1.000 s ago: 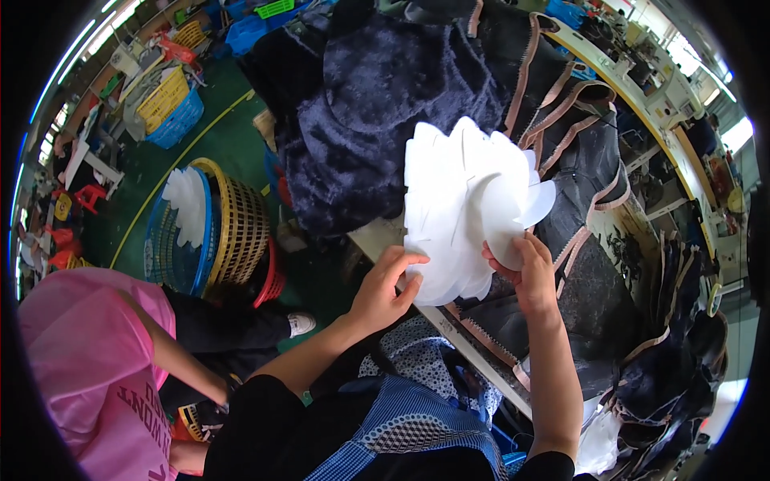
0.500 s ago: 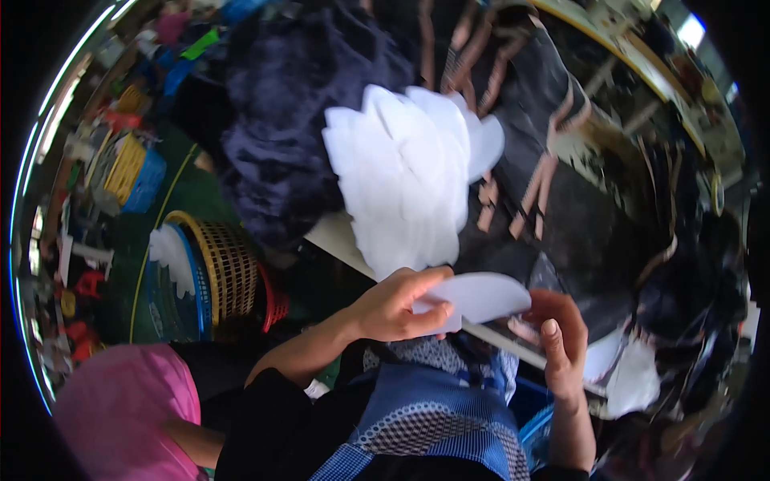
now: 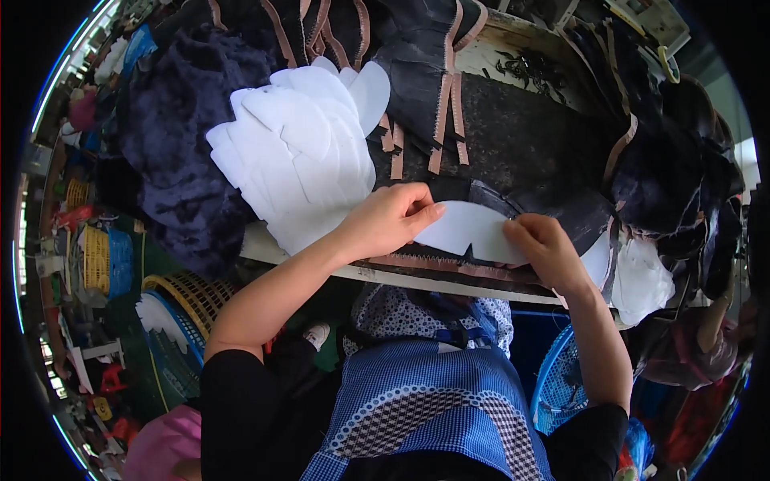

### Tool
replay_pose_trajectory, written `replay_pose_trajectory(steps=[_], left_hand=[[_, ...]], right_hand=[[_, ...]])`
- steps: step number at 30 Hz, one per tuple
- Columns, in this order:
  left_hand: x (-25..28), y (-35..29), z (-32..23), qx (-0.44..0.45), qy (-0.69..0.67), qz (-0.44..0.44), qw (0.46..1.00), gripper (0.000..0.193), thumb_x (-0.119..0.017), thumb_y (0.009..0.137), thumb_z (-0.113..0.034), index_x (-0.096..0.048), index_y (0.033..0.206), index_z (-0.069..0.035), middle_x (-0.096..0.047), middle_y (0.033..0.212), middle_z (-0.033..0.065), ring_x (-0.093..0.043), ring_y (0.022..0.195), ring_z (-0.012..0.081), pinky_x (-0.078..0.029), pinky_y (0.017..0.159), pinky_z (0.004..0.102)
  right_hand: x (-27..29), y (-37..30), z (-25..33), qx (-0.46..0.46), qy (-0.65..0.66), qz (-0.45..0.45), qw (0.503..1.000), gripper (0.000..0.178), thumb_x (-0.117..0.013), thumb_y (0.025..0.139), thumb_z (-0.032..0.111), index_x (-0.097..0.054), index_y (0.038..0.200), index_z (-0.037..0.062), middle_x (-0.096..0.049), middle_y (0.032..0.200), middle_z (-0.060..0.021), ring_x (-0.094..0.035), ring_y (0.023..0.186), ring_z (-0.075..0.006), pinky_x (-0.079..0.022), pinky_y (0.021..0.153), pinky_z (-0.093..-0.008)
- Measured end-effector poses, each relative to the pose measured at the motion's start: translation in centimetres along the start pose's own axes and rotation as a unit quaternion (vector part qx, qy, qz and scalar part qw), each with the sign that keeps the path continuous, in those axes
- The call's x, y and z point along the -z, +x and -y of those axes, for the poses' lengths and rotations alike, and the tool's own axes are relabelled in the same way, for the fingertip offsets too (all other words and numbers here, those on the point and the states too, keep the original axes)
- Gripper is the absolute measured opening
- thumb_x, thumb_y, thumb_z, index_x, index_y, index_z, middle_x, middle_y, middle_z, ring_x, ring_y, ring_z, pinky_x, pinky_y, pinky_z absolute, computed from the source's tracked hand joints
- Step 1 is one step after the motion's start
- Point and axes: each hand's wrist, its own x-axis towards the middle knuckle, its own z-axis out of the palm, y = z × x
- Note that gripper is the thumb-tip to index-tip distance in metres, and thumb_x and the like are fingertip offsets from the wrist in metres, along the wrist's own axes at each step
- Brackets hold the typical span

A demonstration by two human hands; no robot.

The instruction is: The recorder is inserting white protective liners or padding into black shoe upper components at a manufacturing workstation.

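L hand (image 3: 389, 216) pinches L end of a curved white piece (image 3: 465, 228); R hand (image 3: 547, 244) grips its R end, thumb & fingers. Piece is over black material (image 3: 521, 136), just in from the counter's (image 3: 401, 280) front edge, nr side notched. Pink toothed strip (image 3: 449, 264) runs betw. piece & that edge. Pile of white pieces (image 3: 301, 144) sits by L forearm, so room's tight that way; more room fwd, over flat black material. White bundle (image 3: 642, 280) sits nr R wrist.
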Motion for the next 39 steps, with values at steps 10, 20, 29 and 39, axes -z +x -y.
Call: replay_pose_trajectory(steps=[10,20,29,39], left_hand=[[0.6,-0.1,1.9,-0.001,-0.014,0.015,1.0,0.034,-0.063,0.103,-0.03,-0.063,0.087,0.0,-0.06,0.066,0.0033,-0.058,0.058,0.0086,-0.045,0.055,0.0279],[-0.2,-0.9,0.0,-0.135,0.435,-0.108,0.883,0.038,-0.086,0.077,-0.03,-0.06,0.09,-0.006,-0.066,0.078,0.0038,-0.07,0.072,0.0207,-0.053,0.057,0.0375],[-5.0,-2.5,2.4,-0.284,0.315,-0.079,0.902,0.093,-0.081,0.077,-0.023,-0.034,0.153,0.003,-0.044,0.15,0.022,-0.043,0.143,0.0359,-0.033,0.122,0.0489],[-5.6,0.5,0.9,-0.277,0.401,-0.238,0.84,0.034,-0.074,0.089,-0.027,-0.068,0.11,-0.001,-0.076,0.096,0.0097,-0.076,0.087,0.0201,-0.058,0.068,0.03]], right_hand=[[-0.1,0.8,-0.4,-0.044,0.027,0.021,0.998,0.04,-0.057,0.108,0.032,-0.071,0.101,-0.004,-0.065,0.08,-0.0077,-0.061,0.065,-0.0088,-0.052,0.061,-0.0211],[-1.6,-0.3,1.8,0.112,-0.436,-0.146,0.881,0.032,-0.071,0.09,0.029,-0.065,0.073,0.0028,-0.064,0.06,-0.0123,-0.066,0.052,-0.0302,-0.054,0.054,-0.0403],[-4.5,-0.9,1.9,0.309,-0.344,-0.151,0.874,0.047,-0.072,0.077,0.01,-0.063,0.121,-0.0033,-0.068,0.122,-0.0201,-0.067,0.109,-0.0362,-0.055,0.095,-0.0431],[-5.4,-0.6,3.7,0.268,-0.295,-0.223,0.89,0.04,-0.075,0.078,0.011,-0.066,0.114,-0.0033,-0.074,0.096,-0.0162,-0.072,0.089,-0.0303,-0.058,0.078,-0.039]])
